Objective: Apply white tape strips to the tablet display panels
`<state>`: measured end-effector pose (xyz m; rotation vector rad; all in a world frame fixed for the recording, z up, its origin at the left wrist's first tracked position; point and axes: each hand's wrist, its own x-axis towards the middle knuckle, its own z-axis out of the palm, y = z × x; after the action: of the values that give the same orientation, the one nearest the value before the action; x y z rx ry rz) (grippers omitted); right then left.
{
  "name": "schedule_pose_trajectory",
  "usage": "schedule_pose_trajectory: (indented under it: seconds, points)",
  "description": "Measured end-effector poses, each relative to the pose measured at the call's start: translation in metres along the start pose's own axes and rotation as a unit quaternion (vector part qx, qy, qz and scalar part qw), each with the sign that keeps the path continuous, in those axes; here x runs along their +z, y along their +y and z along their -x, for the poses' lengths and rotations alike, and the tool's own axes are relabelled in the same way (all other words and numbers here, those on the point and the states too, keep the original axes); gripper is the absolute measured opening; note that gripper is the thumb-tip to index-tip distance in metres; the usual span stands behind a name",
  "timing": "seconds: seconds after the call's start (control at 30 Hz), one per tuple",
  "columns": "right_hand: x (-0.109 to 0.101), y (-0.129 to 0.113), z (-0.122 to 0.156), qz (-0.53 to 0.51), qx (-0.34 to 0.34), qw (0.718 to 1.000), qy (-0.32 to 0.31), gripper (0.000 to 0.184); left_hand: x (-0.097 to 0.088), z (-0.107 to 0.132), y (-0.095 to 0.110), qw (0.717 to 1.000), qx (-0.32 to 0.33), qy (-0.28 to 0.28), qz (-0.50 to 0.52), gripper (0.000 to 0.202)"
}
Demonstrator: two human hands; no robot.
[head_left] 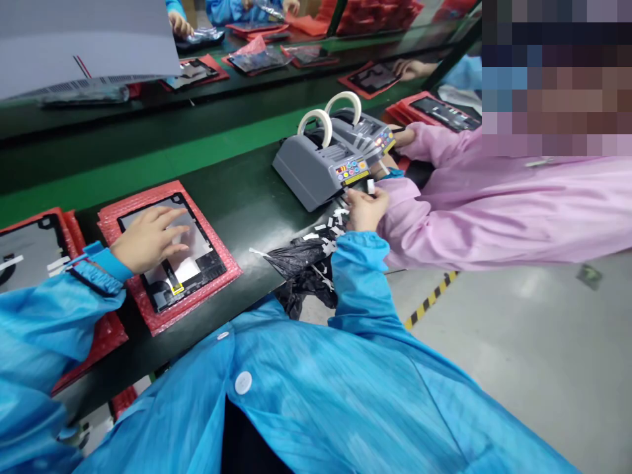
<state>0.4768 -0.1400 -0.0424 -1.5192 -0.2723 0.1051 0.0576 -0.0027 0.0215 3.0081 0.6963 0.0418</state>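
My left hand (148,238) lies flat with fingers spread on a dark flat panel (197,263) that rests on a red bubble-wrap sheet (162,316) on the dark bench. My right hand (364,207) reaches out to the front of a grey tape dispenser (316,168) and pinches a small white strip of tape (370,186). Both my arms are in blue sleeves. Several cut white tape strips (328,230) lie on the bench below the right hand.
A second tape dispenser (363,131) stands behind the first. A person in a pink coat (494,204) works at my right. A black plastic bag (303,270) hangs at the bench edge. Another panel on red wrap (29,253) lies at far left. A green belt (197,148) runs behind.
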Motion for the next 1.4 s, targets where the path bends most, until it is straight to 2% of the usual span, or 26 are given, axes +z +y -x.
schedule_pose_trajectory:
  seconds: [0.07, 0.13, 0.2, 0.27, 0.33, 0.43, 0.5, 0.67, 0.87, 1.03, 1.17, 1.27, 1.4]
  points:
    - [0.000, -0.008, 0.020, -0.004, -0.073, 0.996, -0.047, 0.044, 0.000, -0.003, 0.004, 0.997, -0.003, 0.034, 0.068, 0.039]
    - [0.008, -0.019, 0.052, -0.013, -0.119, 0.976, -0.180, 0.050, -0.001, -0.010, 0.014, 0.987, -0.024, 0.070, 0.140, 0.041]
    - [0.026, -0.030, 0.090, -0.022, -0.119, 0.932, -0.342, 0.055, -0.003, -0.018, 0.027, 0.971, -0.068, 0.100, 0.208, 0.041]
    - [0.048, -0.039, 0.127, -0.028, -0.102, 0.877, -0.469, 0.058, -0.004, -0.026, 0.038, 0.953, -0.098, 0.117, 0.260, 0.043]
    - [0.072, -0.045, 0.156, -0.035, -0.088, 0.832, -0.547, 0.059, -0.004, -0.029, 0.043, 0.944, -0.106, 0.119, 0.289, 0.042]
    - [0.098, -0.045, 0.181, -0.040, -0.078, 0.786, -0.612, 0.063, 0.000, -0.022, 0.041, 0.938, -0.122, 0.113, 0.303, 0.034]
    - [0.109, -0.042, 0.186, -0.042, -0.070, 0.773, -0.629, 0.064, 0.005, -0.014, 0.036, 0.933, -0.150, 0.116, 0.306, 0.029]
    - [0.120, -0.034, 0.182, -0.038, -0.051, 0.778, -0.626, 0.063, 0.013, 0.000, 0.025, 0.905, -0.228, 0.121, 0.338, 0.023]
    - [0.128, -0.025, 0.189, -0.032, -0.029, 0.767, -0.641, 0.064, 0.016, 0.001, 0.022, 0.896, -0.233, 0.117, 0.359, 0.024]
    - [0.134, -0.015, 0.187, -0.016, -0.013, 0.787, -0.617, 0.061, 0.026, -0.010, 0.023, 0.895, -0.271, 0.095, 0.340, 0.025]
    - [0.141, -0.002, 0.183, 0.037, 0.011, 0.803, -0.594, 0.057, 0.040, -0.026, 0.025, 0.909, -0.313, 0.054, 0.269, 0.018]
    - [0.146, 0.008, 0.183, 0.070, 0.016, 0.807, -0.586, 0.053, 0.045, -0.035, 0.028, 0.919, -0.329, 0.021, 0.215, 0.017]
    - [0.148, 0.014, 0.184, 0.092, 0.006, 0.803, -0.588, 0.050, 0.043, -0.038, 0.033, 0.918, -0.352, -0.009, 0.184, 0.018]
